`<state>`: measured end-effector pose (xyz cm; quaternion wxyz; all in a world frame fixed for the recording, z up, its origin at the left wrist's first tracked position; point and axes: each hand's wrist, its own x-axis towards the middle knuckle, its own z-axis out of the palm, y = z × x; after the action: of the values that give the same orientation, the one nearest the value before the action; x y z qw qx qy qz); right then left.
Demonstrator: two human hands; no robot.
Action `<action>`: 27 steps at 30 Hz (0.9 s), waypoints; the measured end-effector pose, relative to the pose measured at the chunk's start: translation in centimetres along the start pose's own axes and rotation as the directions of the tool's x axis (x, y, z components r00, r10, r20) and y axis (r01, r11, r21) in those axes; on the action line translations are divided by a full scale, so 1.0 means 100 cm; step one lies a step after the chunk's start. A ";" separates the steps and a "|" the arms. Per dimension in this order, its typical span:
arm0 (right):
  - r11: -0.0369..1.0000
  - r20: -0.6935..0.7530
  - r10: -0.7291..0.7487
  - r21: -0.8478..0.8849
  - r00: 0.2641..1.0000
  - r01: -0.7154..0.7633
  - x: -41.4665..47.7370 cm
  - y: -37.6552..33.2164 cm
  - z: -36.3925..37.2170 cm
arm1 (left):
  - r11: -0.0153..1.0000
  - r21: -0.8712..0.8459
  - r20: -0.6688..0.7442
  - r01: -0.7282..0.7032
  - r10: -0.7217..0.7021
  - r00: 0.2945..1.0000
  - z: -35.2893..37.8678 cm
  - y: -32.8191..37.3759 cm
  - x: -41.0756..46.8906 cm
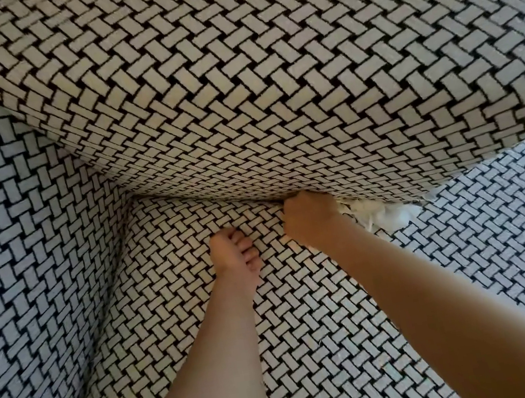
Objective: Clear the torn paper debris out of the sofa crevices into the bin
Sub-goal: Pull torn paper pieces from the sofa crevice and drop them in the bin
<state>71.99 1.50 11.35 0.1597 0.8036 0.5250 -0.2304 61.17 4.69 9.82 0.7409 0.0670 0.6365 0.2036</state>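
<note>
The sofa fills the view, all in a black-and-cream basket-weave cloth. Its back cushion (268,76) bulges forward over the seat cushion (330,343), and the armrest (23,273) rises at the seat's left edge. Two bare forearms reach up from the seat's front edge toward the crevice (220,202) along its back edge. The right hand (309,218) is balled into a fist and pushed into that crevice, knuckles against the underside of the back cushion. The left hand (234,259) lies on the seat just short of the crevice, fingers curled in, with nothing showing inside them. The hands are near each other but apart. The torn paper (382,215) – white shreds – sits in the crevice, touching the right hand's right side; whether that fist grips any of it I cannot tell.
</note>
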 end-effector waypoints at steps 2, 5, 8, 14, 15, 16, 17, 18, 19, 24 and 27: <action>0.999 0.022 0.023 -0.035 0.999 -0.023 -0.005 0.005 0.001 | 1.000 0.003 0.014 -0.004 0.004 1.000 0.001 -0.001 -0.001; 0.994 0.024 0.031 -0.109 0.999 -0.028 -0.005 0.002 0.000 | 1.000 0.012 0.028 -0.023 0.023 0.999 0.001 -0.001 -0.001; 0.974 0.063 0.056 -0.223 0.996 -0.040 -0.001 -0.003 0.006 | 0.999 0.026 0.035 -0.028 0.027 0.999 -0.002 -0.003 0.000; 0.955 0.035 0.049 -0.295 0.998 -0.037 0.010 -0.002 0.014 | 0.999 0.028 0.016 -0.027 0.026 1.000 -0.001 -0.004 0.002; 0.953 0.034 0.046 -0.301 0.998 -0.034 0.010 -0.002 0.016 | 0.999 0.032 0.009 -0.028 0.028 1.000 -0.001 -0.004 0.002; 0.946 0.027 0.033 -0.323 0.999 -0.022 0.010 -0.002 0.017 | 0.999 0.032 -0.001 -0.031 0.031 1.000 0.000 -0.004 0.002; 0.935 0.011 0.007 -0.354 1.000 -0.002 0.008 0.000 0.017 | 0.999 0.031 -0.011 -0.034 0.035 0.999 0.001 -0.004 0.002; 0.927 -0.001 -0.025 -0.375 1.000 0.023 0.006 0.003 0.018 | 0.999 0.032 -0.020 -0.039 0.040 0.999 0.002 -0.004 0.002; 0.924 -0.002 -0.053 -0.378 0.999 0.049 0.001 0.006 0.018 | 0.999 0.032 -0.027 -0.040 0.041 0.999 0.002 -0.004 0.002; 0.906 -0.091 -0.114 -0.418 0.989 0.066 -0.022 0.023 0.019 | 0.999 0.015 -0.024 -0.034 0.034 0.999 0.002 -0.005 0.001; 0.914 -0.114 -0.129 -0.398 0.985 0.073 -0.019 0.022 0.023 | 0.998 0.026 -0.011 -0.049 0.049 0.999 0.002 -0.006 0.001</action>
<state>72.88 -2.03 10.48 0.2687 0.7410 0.6111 -0.0725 61.51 4.25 9.56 0.7311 0.0909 0.6415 0.2138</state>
